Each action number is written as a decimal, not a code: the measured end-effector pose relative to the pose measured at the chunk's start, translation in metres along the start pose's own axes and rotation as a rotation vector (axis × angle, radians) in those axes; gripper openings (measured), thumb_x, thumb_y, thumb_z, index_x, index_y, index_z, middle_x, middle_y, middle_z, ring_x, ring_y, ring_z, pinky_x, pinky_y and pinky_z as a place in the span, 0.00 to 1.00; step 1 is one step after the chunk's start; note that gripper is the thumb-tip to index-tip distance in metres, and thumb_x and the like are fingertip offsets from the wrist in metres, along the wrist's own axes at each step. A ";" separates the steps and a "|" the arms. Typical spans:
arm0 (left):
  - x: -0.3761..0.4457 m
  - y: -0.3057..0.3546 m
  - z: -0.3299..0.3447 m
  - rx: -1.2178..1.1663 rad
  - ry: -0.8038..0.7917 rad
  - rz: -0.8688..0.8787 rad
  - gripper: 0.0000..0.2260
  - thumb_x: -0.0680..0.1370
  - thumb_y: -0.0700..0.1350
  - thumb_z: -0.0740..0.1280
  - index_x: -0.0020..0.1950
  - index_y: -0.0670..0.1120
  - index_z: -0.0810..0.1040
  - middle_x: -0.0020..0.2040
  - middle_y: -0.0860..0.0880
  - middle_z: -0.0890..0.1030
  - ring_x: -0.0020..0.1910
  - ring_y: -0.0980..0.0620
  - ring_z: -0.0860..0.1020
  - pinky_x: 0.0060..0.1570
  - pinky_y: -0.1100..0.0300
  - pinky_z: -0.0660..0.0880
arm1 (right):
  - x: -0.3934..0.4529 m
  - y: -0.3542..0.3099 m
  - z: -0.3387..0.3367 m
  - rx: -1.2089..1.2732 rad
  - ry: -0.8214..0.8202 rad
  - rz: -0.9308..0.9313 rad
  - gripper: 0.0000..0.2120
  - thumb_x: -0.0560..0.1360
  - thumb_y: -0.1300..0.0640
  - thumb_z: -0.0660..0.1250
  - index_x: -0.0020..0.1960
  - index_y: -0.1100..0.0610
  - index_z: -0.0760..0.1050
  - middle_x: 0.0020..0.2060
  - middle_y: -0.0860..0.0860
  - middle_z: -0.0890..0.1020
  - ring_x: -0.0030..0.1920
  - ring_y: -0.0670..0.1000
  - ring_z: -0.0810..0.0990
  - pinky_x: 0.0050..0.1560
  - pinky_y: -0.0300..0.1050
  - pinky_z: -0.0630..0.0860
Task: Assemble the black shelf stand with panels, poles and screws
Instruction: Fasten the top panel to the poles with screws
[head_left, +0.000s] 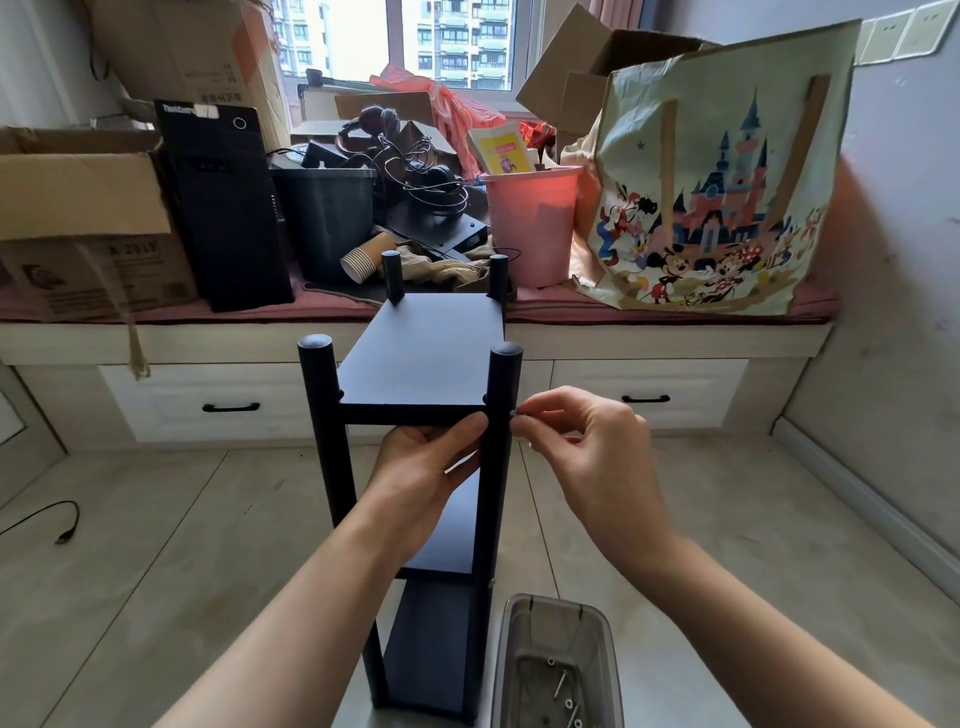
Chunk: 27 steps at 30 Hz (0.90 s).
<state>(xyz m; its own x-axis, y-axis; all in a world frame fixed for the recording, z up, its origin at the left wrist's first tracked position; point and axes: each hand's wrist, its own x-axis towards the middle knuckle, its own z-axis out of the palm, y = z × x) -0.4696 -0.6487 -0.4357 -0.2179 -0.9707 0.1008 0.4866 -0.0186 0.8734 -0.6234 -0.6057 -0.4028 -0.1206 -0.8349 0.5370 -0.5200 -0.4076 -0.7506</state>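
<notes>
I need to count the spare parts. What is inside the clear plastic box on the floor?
Inside the clear plastic box lie a few loose metal screws and small washers or nuts. The picture's lower edge cuts off the box's near end, so the full count cannot be seen.

Cardboard boxes (78, 208) and a black computer tower (223, 208) crowd the window seat's left end. A pink bucket (532, 223) stands mid-seat, a cartoon castle bag (717, 182) leaning at the right end.
</notes>
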 end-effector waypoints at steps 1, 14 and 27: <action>0.000 0.000 0.000 0.006 -0.003 0.000 0.13 0.72 0.42 0.69 0.56 0.41 0.83 0.54 0.43 0.86 0.55 0.46 0.84 0.55 0.57 0.80 | 0.000 0.000 0.000 0.014 -0.004 0.015 0.03 0.73 0.58 0.76 0.46 0.55 0.84 0.36 0.44 0.85 0.39 0.41 0.83 0.44 0.36 0.80; -0.001 0.002 0.000 0.049 -0.010 0.008 0.16 0.72 0.44 0.70 0.58 0.39 0.82 0.56 0.42 0.85 0.58 0.47 0.83 0.60 0.53 0.78 | -0.002 0.000 -0.001 -0.082 0.010 -0.054 0.02 0.74 0.56 0.74 0.46 0.54 0.82 0.36 0.42 0.83 0.40 0.40 0.82 0.42 0.31 0.77; 0.001 0.000 0.002 0.019 0.010 -0.014 0.16 0.72 0.44 0.71 0.58 0.40 0.82 0.56 0.41 0.85 0.58 0.45 0.83 0.62 0.52 0.76 | -0.004 0.002 0.003 -0.063 0.051 -0.056 0.04 0.72 0.59 0.76 0.45 0.55 0.82 0.35 0.40 0.83 0.39 0.38 0.83 0.44 0.30 0.77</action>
<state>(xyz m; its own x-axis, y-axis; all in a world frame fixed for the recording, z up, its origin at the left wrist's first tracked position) -0.4713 -0.6488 -0.4349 -0.2161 -0.9728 0.0833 0.4673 -0.0281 0.8836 -0.6215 -0.6048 -0.4079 -0.1318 -0.7910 0.5974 -0.5794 -0.4275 -0.6939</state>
